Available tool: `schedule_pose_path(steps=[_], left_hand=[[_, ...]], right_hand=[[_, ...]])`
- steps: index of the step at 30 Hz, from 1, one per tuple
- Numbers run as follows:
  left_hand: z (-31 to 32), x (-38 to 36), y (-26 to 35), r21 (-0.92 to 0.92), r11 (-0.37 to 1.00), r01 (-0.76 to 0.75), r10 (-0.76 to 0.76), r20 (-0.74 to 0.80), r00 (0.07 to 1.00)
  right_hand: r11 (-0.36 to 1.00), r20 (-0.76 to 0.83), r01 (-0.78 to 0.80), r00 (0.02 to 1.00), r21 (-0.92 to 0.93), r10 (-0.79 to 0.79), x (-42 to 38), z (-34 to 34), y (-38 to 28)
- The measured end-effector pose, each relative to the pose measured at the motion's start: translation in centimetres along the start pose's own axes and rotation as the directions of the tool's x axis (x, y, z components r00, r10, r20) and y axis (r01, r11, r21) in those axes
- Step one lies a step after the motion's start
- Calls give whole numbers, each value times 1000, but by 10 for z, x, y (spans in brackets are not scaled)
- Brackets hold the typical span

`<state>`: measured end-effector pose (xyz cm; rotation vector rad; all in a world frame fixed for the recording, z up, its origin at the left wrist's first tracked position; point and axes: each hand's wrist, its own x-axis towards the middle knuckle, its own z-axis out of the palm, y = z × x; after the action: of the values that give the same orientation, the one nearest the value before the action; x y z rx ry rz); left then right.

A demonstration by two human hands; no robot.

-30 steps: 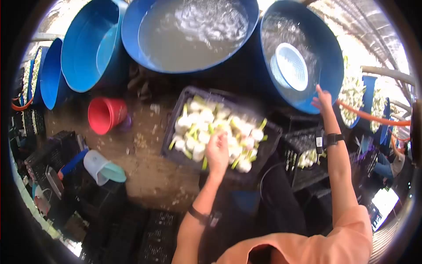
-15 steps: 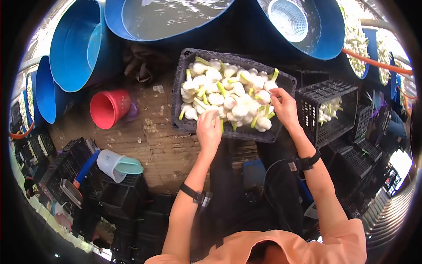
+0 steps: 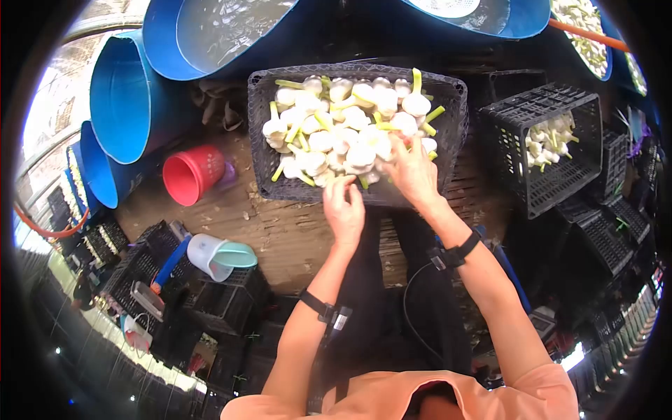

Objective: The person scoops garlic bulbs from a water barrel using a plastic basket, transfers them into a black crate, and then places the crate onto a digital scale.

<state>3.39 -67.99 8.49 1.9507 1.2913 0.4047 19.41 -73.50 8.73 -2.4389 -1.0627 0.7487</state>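
Note:
A black plastic crate (image 3: pixel 262 183) stands in front of me, heaped with white garlic bulbs (image 3: pixel 323 141) that have short green stems. At its near edge is my left hand (image 3: pixel 343 210), fingers curled and apart beside the lowest bulbs, with nothing visible in them. My right hand (image 3: pixel 413 168) reaches over the right part of the heap, its fingers bent down among the bulbs. Whether those fingers grip a bulb is hidden.
A red bucket (image 3: pixel 194 175) lies left of the crate. Blue tubs (image 3: pixel 120 98) line the back, two holding water. A tipped black crate (image 3: pixel 539 150) with garlic is at right. White and green containers (image 3: pixel 211 257) sit on a crate at lower left.
The view has shifted, and the crate appears larger and more level. My right hand has moved from the crate's right edge inward over the bulbs. My left hand stays at the near edge.

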Motion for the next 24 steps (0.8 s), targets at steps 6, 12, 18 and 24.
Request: schedule_pose_path(steps=[6,12,18,24], left_hand=[[11,-16,21,15,999,31,-30,-28,999],[-7,9,-7,293,946,139,-89,-177,980],[-12,59,-55,474,879,-45,42,17,999],[-44,62,-28,31,966,257,-254,-83,964]], right_hand=[[977,-95,143,983,-155,-159,4,21,9],[927,-105,174,970,-331,-220,1,31,8],[987,-66,159,985,-23,-160,10,23,19],[955,-33,-245,967,167,254,-12,-53,19]])
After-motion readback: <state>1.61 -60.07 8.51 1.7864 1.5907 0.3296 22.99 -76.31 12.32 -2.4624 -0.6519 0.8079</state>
